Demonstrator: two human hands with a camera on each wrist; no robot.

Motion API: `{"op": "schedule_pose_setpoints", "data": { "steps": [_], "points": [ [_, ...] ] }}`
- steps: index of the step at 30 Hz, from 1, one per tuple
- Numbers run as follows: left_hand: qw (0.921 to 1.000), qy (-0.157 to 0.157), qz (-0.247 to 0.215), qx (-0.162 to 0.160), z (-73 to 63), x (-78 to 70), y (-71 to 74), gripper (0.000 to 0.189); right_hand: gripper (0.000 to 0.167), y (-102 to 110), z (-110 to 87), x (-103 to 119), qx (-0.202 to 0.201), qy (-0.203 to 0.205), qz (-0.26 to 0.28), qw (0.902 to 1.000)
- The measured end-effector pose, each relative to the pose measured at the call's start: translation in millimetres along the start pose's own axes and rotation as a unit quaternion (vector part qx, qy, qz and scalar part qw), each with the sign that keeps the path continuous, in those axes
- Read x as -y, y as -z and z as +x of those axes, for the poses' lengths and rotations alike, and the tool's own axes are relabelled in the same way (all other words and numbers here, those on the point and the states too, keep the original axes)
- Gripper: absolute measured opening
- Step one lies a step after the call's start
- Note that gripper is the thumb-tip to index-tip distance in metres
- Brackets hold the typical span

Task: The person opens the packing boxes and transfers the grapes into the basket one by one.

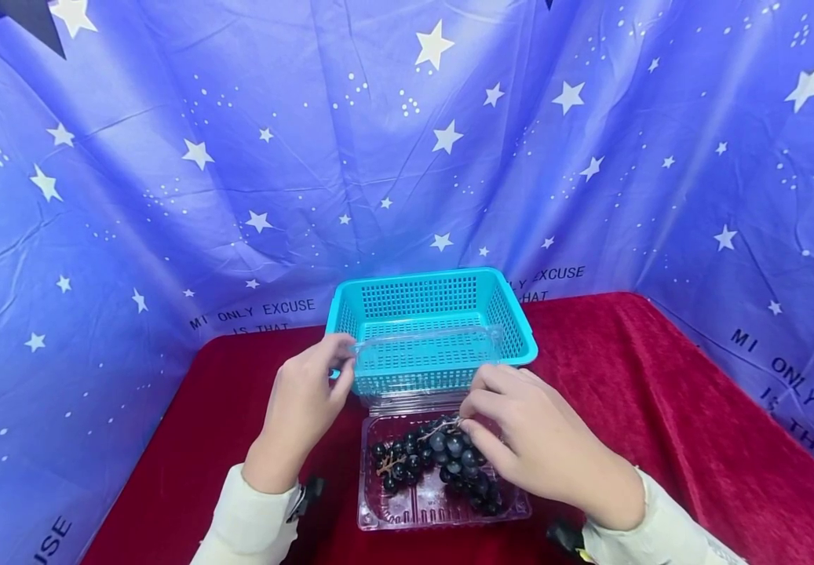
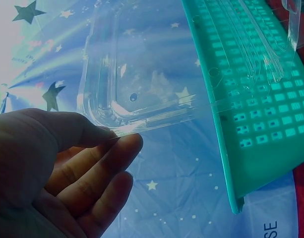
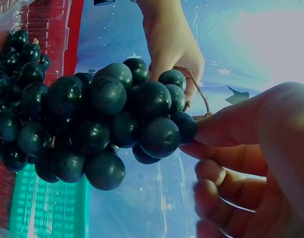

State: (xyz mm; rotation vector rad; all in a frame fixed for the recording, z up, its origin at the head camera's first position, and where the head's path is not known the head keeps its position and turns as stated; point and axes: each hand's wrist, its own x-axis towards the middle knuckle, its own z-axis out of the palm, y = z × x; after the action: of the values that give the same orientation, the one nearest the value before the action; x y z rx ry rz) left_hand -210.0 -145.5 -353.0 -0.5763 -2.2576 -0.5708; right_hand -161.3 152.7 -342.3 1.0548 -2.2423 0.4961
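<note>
My left hand point(image 1: 308, 396) pinches the corner of the clear plastic lid point(image 2: 137, 106) between thumb and fingers, and the lid stands raised in front of the basket. With thumb and fingertips my right hand point(image 1: 530, 431) pinches the stem of a bunch of dark grapes point(image 3: 119, 111). This bunch is over the right part of the clear plastic box point(image 1: 371, 514), whose lid is joined along the far edge. More dark grapes point(image 1: 399, 463) lie in the box's left part, with a brown stem showing.
Behind the box stands a turquoise plastic basket point(image 1: 431, 275) with lattice walls, partly seen through the lid. Red cloth point(image 1: 633, 377) covers the table. A blue curtain with white stars point(image 1: 378, 157) hangs around the back and sides.
</note>
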Motion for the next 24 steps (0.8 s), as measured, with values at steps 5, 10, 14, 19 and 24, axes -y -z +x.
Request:
{"op": "schedule_pose_setpoints", "data": {
  "steps": [5, 10, 14, 19, 24],
  "points": [
    [1.0000, 0.001, -0.001, 0.003, -0.1, -0.6, 0.1, 0.023, 0.012, 3.0, -0.1, -0.7, -0.001, -0.005, 0.003, 1.0000],
    [1.0000, -0.001, -0.001, 0.002, 0.2, 0.1, -0.3, 0.022, 0.013, 4.4, 0.1, -1.5, -0.008, -0.002, 0.002, 1.0000],
    [1.0000, -0.001, -0.003, 0.003, 0.2, 0.4, -0.5, 0.022, 0.014, 5.8, -0.1, -2.1, -0.010, -0.005, 0.001, 0.9999],
    [1.0000, 0.001, -0.003, 0.005, 0.1, -0.4, -0.3, 0.022, 0.013, 7.6, -1.0, -2.9, -0.008, -0.013, 0.004, 0.9999],
    [1.0000, 0.002, -0.001, 0.004, -0.2, -0.4, -0.5, 0.023, 0.010, 9.1, -1.6, -3.5, -0.002, -0.023, 0.003, 0.9997]
  ]
}}
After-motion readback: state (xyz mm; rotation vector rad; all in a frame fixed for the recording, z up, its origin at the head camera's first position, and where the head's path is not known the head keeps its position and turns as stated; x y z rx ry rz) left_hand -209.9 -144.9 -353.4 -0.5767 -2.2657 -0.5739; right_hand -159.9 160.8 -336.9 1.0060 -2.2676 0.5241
